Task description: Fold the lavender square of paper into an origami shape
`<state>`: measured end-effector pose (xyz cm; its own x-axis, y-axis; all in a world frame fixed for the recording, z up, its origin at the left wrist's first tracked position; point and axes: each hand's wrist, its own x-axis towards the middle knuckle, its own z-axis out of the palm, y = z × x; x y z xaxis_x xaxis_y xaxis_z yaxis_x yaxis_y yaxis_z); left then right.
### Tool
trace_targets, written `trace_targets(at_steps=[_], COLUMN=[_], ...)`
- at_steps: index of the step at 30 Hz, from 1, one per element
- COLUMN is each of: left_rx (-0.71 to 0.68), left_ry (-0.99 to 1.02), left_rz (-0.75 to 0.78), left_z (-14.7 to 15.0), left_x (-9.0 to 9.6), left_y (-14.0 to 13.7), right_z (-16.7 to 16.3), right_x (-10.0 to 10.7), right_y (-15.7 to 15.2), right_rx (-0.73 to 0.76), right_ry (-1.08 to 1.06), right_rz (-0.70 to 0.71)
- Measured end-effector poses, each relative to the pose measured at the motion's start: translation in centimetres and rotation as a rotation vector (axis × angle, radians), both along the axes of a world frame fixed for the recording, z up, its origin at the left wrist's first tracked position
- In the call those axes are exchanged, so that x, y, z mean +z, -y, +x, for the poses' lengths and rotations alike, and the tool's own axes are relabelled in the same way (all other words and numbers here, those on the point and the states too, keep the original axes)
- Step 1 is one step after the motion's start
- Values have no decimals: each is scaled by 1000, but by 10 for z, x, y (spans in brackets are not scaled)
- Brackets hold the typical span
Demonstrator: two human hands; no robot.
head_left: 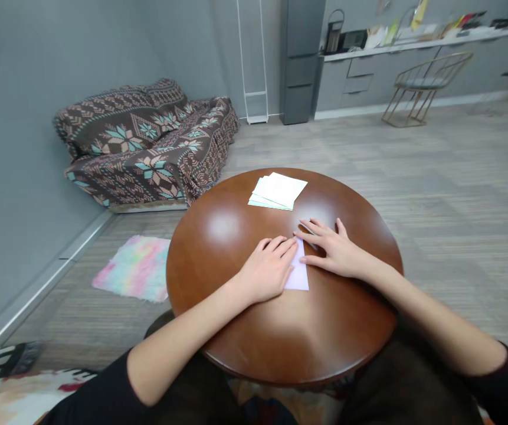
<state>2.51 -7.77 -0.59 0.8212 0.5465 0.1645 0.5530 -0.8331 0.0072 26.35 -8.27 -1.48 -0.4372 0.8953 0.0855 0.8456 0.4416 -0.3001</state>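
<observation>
A light purple sheet of paper [298, 277] lies on the round brown table [218, 265], partly covered by my hands. My left hand [271, 268] rests flat over the paper's left side, its fingers stretched toward the upper edge. On the other side, my right hand [331, 248] has its fingers spread, with the tips touching or just over the paper's right and upper edge. Beyond both hands sits a small stack of pale paper sheets [279, 190], slightly fanned out.
A sofa [147, 141] with a patterned cover stands at the back left. On the floor left of the table lies a fluffy pastel rug [134, 268]. Farther back are a grey fridge [302, 65], a kitchen counter [382, 50] and a metal-framed chair [422, 85].
</observation>
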Motion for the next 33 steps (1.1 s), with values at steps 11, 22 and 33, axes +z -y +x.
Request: trace_targets(at_steps=[11,22,33], left_rx=[85,54,470], left_ry=[29,30,31], left_rz=[-48,-77,-465], left_z=[22,12,13], left_x=[3,-8,29], left_y=[-4,4,-17], right_z=[2,6,-15], right_x=[-10,-12,19], right_y=[0,-1,-4], right_rx=[-79,-94,-314], right_ry=[4,-130,-715], right_rz=[52,85,-85])
